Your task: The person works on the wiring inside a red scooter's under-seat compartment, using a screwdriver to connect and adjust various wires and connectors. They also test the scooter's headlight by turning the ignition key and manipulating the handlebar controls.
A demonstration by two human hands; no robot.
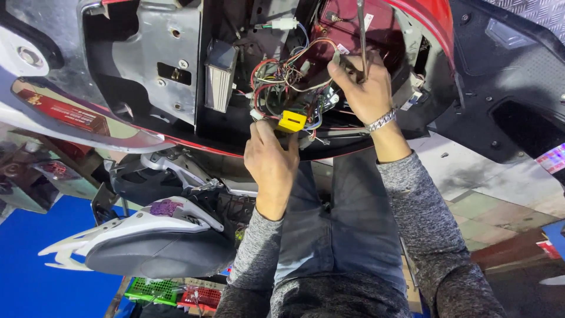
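1. Below me, at the lower right of the frame, lies a tiled floor [494, 206]; a blue surface [35, 265] fills the lower left, and green and red crates [170, 292] sit at the bottom edge.
2. Across the top of the frame is the opened body of a red scooter [435, 17], its grey metal bracket [156, 53] at upper left and a ribbed silver module [220, 76] just right of it.
3. At lower left another scooter's white and grey tail panel [147, 241] juts out, well apart from my hands.
4. A tangle of red, black and blue wires [282, 82] crowds the upper middle of the frame, lying between my hands and the parts behind.
5. My left hand [272, 165], centre frame, is curled, fingertips on the yellow connector block [292, 121] at the lower edge of the wiring; how firmly it grips I cannot tell.
6. My right hand [365, 88], upper centre right, wearing a silver bracelet [381, 121], is closed around the thin metal shaft of a screwdriver [361, 29] that stands upright into the cavity, thumb pressed toward the wires.
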